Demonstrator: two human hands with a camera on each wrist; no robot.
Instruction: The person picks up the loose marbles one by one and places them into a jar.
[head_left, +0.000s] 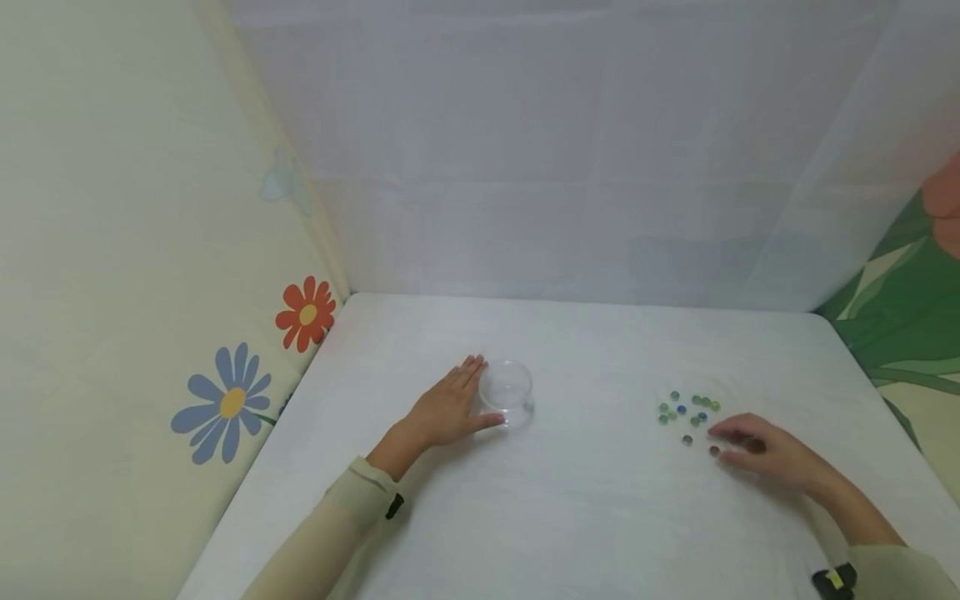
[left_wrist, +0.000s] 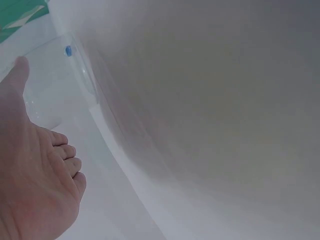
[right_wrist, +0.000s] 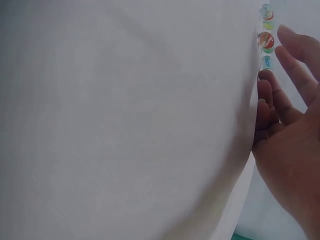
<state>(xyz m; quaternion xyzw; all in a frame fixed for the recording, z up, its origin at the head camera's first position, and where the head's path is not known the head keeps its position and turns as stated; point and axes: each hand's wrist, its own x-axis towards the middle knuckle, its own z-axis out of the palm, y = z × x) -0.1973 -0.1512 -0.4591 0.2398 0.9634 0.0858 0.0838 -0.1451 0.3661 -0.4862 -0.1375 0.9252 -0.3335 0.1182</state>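
Note:
My left hand (head_left: 450, 406) lies beside a clear, see-through cup (head_left: 517, 414), its fingers stretched along the left side and the thumb reaching across the near side. In the left wrist view, the cup (left_wrist: 47, 82) stands past the thumb and fingertips, with a small blue spot showing on it. My right hand (head_left: 776, 454) hovers low by the loose glass marbles, thumb and forefinger spread apart. A reddish-brown marble (head_left: 715, 451) sits right by the thumb tip. In the right wrist view, an orange-and-clear marble (right_wrist: 266, 40) shows beyond the fingers, nothing pinched between them.
Several green and blue marbles (head_left: 695, 400) form a loose cluster on the white tabletop (head_left: 585, 492), and a brownish one (head_left: 687, 440) lies nearer. A pale cloth wall (head_left: 570, 167) rises behind the table; flower-print cloth (head_left: 232, 402) hangs at the left.

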